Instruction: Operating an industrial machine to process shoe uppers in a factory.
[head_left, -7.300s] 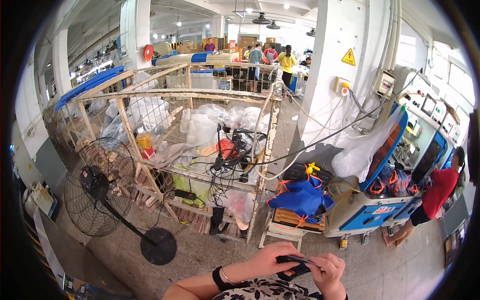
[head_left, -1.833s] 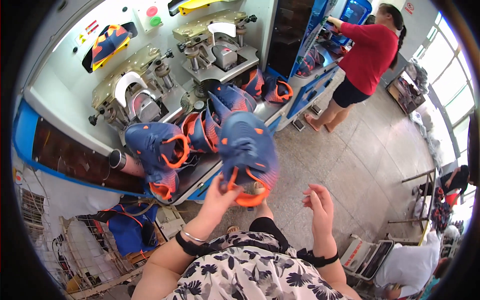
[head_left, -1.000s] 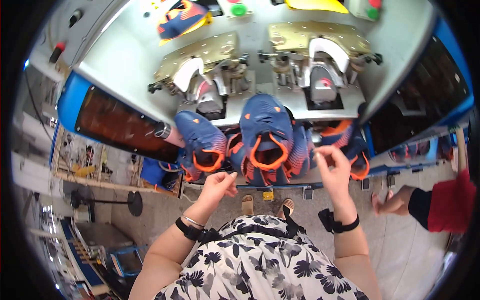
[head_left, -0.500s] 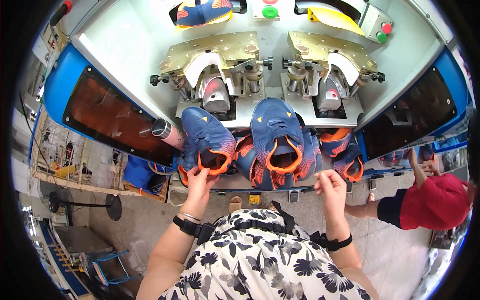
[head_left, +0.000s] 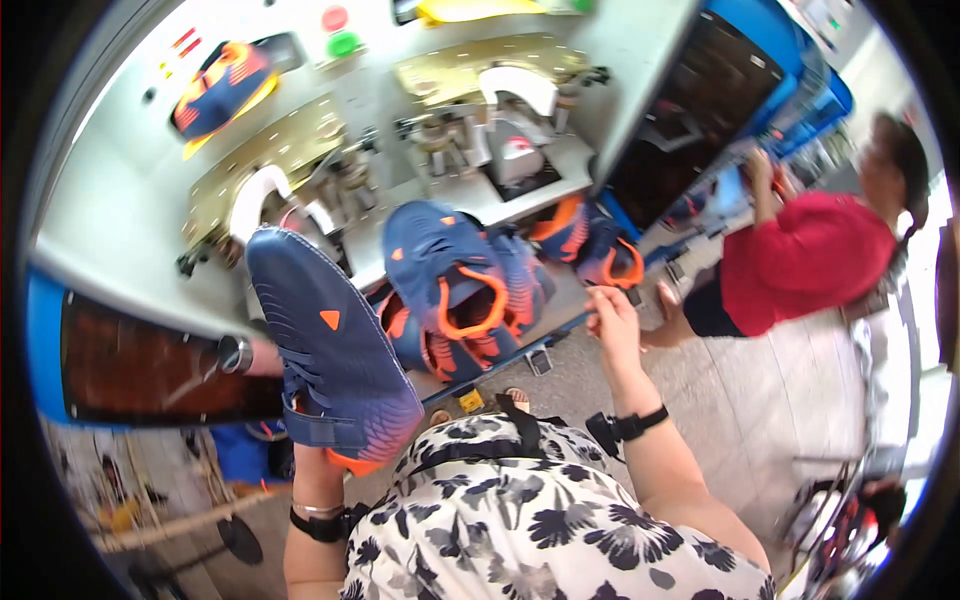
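In my left hand [head_left: 317,468] is a navy shoe upper [head_left: 335,340] with an orange collar and a small orange triangle, raised close to me with its toe pointing up and away. The shoe hides the fingers of that hand. My right hand [head_left: 613,318] hovers at the right with its fingers curled together and nothing visible in them. It touches no shoe. More navy and orange shoe uppers [head_left: 440,262] lie piled on the machine ledge between my hands. Another pair of uppers [head_left: 603,255] rests on the ledge just beyond my right hand.
Two brass-coloured press stations [head_left: 515,70] with metal shoe forms [head_left: 515,150] stand behind the pile. A pink tumbler [head_left: 262,357] is at the left beside the dark panel [head_left: 150,360]. Nearby on the right stands a person in a red shirt [head_left: 810,260].
My left hand has lifted the shoe upper off the ledge and brought it up toward me. The whole view has swung to the right. My right hand stays empty, fingers curled.
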